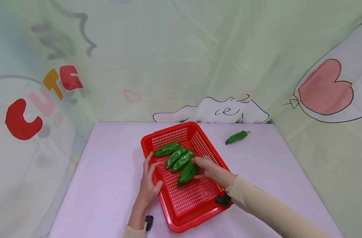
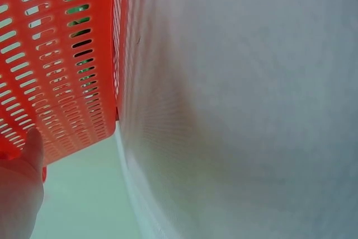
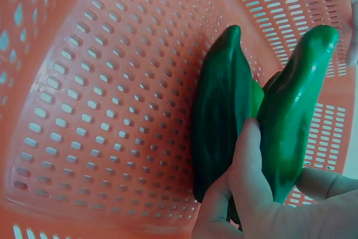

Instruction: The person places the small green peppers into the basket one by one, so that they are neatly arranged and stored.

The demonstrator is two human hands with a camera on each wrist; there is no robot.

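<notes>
Several green peppers lie side by side in a red plastic basket (image 1: 195, 198). My right hand (image 1: 207, 168) reaches in over the right wall and grips a green pepper (image 1: 185, 175) between thumb and fingers. In the right wrist view the gripped pepper (image 3: 296, 110) is close to the camera, with another green pepper (image 3: 215, 116) beside it and the fingers between the two. My left hand (image 1: 149, 185) holds the basket's left rim, some fingers over the edge. One digit (image 2: 31, 158) rests against the basket's perforated wall (image 2: 61, 93) in the left wrist view.
One more green pepper (image 1: 236, 137) lies on the white table (image 1: 109, 172), to the right behind the basket. Printed cloth (image 1: 157, 59) hangs around the table's back and sides. A dark wrist device (image 1: 223, 200) shows at the right sleeve, over the basket's near corner.
</notes>
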